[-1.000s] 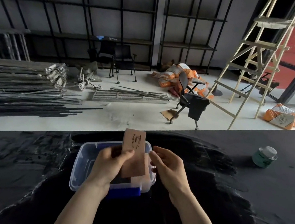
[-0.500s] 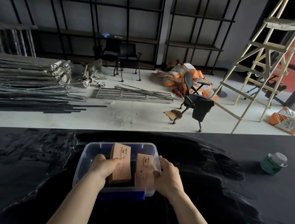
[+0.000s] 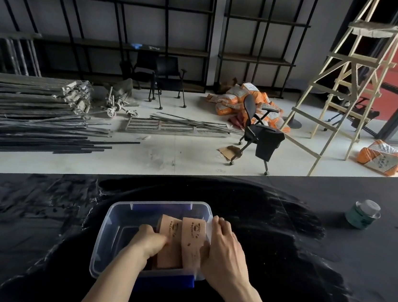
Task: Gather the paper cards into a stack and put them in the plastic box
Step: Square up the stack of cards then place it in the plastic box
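A clear plastic box (image 3: 112, 218) with blue latches sits on the black table just in front of me. Inside its right half stand two bundles of tan paper cards with a printed logo. My left hand (image 3: 149, 242) is down in the box, fingers closed on the left bundle (image 3: 168, 247). The right bundle (image 3: 193, 240) leans against the box's right wall, and my right hand (image 3: 224, 252) grips it from the right side, fingers over the rim. The lower ends of both bundles are hidden by the hands.
A green-labelled jar with a pale lid (image 3: 363, 214) stands on the black table (image 3: 303, 276) at the far right. Beyond the table's far edge lies a floor with metal bars, an office chair (image 3: 257, 133) and a wooden ladder (image 3: 347, 76).
One second ago the cards were held up above the box as one stack. They have since been split into two bundles and lowered deeper into the box's right half.
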Demonstrator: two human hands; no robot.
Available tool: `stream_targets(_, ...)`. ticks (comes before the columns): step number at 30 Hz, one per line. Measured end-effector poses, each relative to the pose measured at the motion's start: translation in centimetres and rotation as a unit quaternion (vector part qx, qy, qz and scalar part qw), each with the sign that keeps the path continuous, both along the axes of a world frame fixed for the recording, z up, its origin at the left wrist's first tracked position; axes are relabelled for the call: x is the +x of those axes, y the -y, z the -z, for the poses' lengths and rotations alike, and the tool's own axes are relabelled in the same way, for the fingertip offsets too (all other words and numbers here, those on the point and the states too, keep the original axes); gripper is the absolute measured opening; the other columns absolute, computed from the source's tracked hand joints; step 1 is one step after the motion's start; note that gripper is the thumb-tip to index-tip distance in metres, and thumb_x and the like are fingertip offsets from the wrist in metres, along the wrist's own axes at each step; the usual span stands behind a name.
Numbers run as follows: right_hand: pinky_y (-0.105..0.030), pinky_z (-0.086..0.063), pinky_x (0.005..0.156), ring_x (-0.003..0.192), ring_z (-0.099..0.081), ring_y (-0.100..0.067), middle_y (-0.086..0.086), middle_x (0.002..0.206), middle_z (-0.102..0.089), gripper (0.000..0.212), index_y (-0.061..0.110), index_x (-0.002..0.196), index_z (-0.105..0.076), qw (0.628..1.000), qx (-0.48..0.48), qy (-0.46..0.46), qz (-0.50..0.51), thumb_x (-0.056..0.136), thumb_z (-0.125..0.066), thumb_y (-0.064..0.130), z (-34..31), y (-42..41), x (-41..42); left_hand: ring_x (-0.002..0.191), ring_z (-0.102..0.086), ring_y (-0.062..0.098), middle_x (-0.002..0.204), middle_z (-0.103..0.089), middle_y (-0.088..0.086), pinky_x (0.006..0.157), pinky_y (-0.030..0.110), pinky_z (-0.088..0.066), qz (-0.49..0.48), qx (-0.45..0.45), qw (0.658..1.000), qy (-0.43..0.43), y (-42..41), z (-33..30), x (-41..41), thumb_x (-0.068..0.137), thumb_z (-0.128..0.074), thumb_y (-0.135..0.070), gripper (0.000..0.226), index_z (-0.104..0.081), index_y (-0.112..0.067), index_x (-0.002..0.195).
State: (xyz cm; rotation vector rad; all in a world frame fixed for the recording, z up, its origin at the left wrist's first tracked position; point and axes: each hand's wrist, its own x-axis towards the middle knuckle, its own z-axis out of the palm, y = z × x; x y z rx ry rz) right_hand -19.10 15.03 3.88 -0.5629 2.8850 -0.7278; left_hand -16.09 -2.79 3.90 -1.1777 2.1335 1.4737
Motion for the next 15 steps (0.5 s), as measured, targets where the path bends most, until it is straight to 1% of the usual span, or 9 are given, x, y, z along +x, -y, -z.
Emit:
stream_targets(2, -0.03, -0.05, 0.106, 0.143, -0.045, -0.022, -0.006, 0.167, -0.029, 0.071, 0.01, 0.163, -0.019, 0.999, 0.017, -0.02, -0.027, 0.103, -0.05, 0.034, -0.2, 0.1, -0.2, 0.106, -0.053, 0.026, 0.123, -0.059, 0.015, 0.083, 0.036, -0.045, 0.007, 0.001, 1.0, 0.001, -0.1, 0.1, 0.0, 0.094, -0.065, -0.02, 0.072, -0.028, -0.001, 0.153)
stream_targets(4, -0.034, -0.046, 0.114, 0.155, -0.029, -0.025, -0.008, 0.174, -0.013, 0.076, 0.01, 0.165, -0.012, 0.998, 0.036, -0.015, -0.044, 0.106, -0.042, 0.047, -0.2, 0.1, -0.4, 0.113, -0.055, 0.028, 0.139, -0.055, 0.017, 0.088, 0.038, -0.045, 0.022, -0.025, 0.999, 0.008, 0.0, 0.1, 0.1, 0.093, -0.066, -0.029, 0.079, -0.024, -0.005, 0.155)
stream_targets(6, -0.037, -0.034, 0.124, 0.162, -0.009, -0.023, -0.005, 0.176, 0.003, 0.083, 0.011, 0.166, -0.005, 0.996, 0.057, -0.016, -0.063, 0.104, -0.03, 0.059, 0.1, 0.2, -0.5, 0.125, -0.057, 0.032, 0.15, -0.049, 0.017, 0.096, 0.039, -0.049, 0.049, -0.073, 0.996, 0.021, 0.2, 0.6, 0.1, 0.088, -0.066, -0.041, 0.075, -0.039, -0.01, 0.15)
stream_targets(7, -0.037, -0.026, 0.127, 0.163, -0.001, -0.021, -0.004, 0.176, 0.009, 0.087, 0.012, 0.166, -0.003, 0.995, 0.069, -0.02, -0.075, 0.1, -0.019, 0.067, 0.2, 0.4, -0.5, 0.122, -0.06, 0.032, 0.146, -0.053, 0.015, 0.097, 0.039, -0.052, 0.067, -0.101, 0.992, 0.029, 0.3, 0.9, 0.1, 0.085, -0.064, -0.046, 0.067, -0.051, -0.013, 0.142)
stream_targets(8, -0.037, -0.02, 0.129, 0.163, 0.004, -0.02, -0.003, 0.176, 0.012, 0.095, 0.013, 0.166, -0.002, 0.993, 0.076, -0.023, -0.084, 0.092, -0.007, 0.073, 0.2, 0.5, -0.5, 0.113, -0.065, 0.03, 0.135, -0.062, 0.011, 0.094, 0.039, -0.055, 0.085, -0.125, 0.988, 0.03, 0.2, 0.9, 0.2, 0.084, -0.063, -0.05, 0.058, -0.062, -0.015, 0.131)
stream_targets(9, -0.037, -0.016, 0.13, 0.162, 0.006, -0.02, -0.004, 0.175, 0.014, 0.103, 0.014, 0.166, -0.001, 0.993, 0.079, -0.021, -0.091, 0.085, 0.002, 0.077, 0.2, 0.7, -0.4, 0.104, -0.069, 0.027, 0.121, -0.069, 0.008, 0.088, 0.038, -0.057, 0.101, -0.145, 0.984, 0.032, 0.1, 0.9, 0.3, 0.085, -0.062, -0.052, 0.05, -0.067, -0.016, 0.12)
stream_targets(10, -0.038, -0.015, 0.131, 0.162, 0.007, -0.021, -0.004, 0.175, 0.014, 0.109, 0.014, 0.166, -0.001, 0.992, 0.08, -0.016, -0.094, 0.079, 0.008, 0.078, 0.2, 0.9, -0.3, 0.099, -0.07, 0.026, 0.112, -0.073, 0.005, 0.083, 0.035, -0.057, 0.115, -0.162, 0.979, 0.033, -0.1, 0.5, 0.4, 0.087, -0.061, -0.055, 0.047, -0.069, -0.017, 0.113)
stream_targets(12, -0.038, -0.015, 0.131, 0.162, 0.007, -0.022, -0.005, 0.175, 0.016, 0.114, 0.015, 0.166, -0.001, 0.991, 0.083, -0.008, -0.101, 0.074, 0.013, 0.079, 0.1, 1.0, -0.1, 0.102, -0.07, 0.027, 0.111, -0.074, 0.005, 0.08, 0.034, -0.053, 0.136, -0.201, 0.97, 0.029, -0.5, -0.1, 0.7, 0.09, -0.057, -0.056, 0.046, -0.067, -0.017, 0.112)
stream_targets(15, -0.039, -0.02, 0.129, 0.162, 0.01, -0.022, -0.003, 0.173, 0.023, 0.114, 0.017, 0.167, 0.001, 0.99, 0.091, 0.006, -0.107, 0.072, 0.013, 0.08, 0.1, 0.8, 0.0, 0.096, -0.065, 0.025, 0.105, -0.067, 0.003, 0.08, 0.033, -0.051, 0.144, -0.227, 0.963, 0.009, -0.2, -0.4, 0.9, 0.095, -0.058, -0.043, 0.025, -0.057, -0.021, 0.106)
